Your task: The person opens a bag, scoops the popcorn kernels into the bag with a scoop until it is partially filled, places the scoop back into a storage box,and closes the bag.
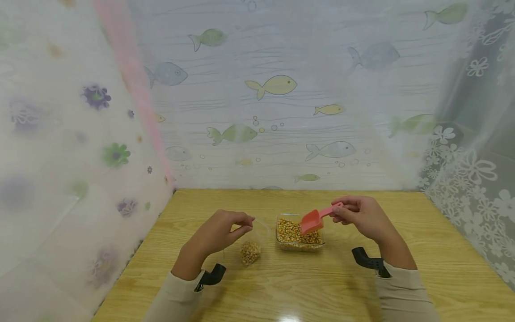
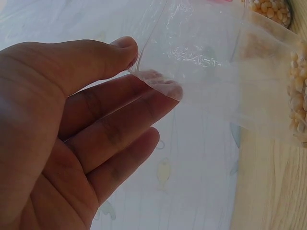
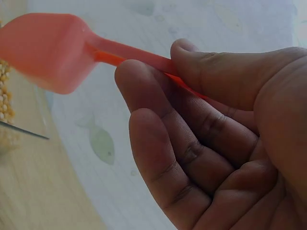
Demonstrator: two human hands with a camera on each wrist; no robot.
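Centre of the head view, on the wooden table: left hand pinches the thin clear bag rim between thumb and fingers, apparently holding its mouth open, while right hand pinches the rigid pink plastic scoop handle, bowl over the clear kernel tub.

Left hand raised over the table, thumb and forefinger pinched, other fingers loosely extended, right hand raised, thumb pressed against curled fingers, both forearms sleeved, wrist cameras strapped on
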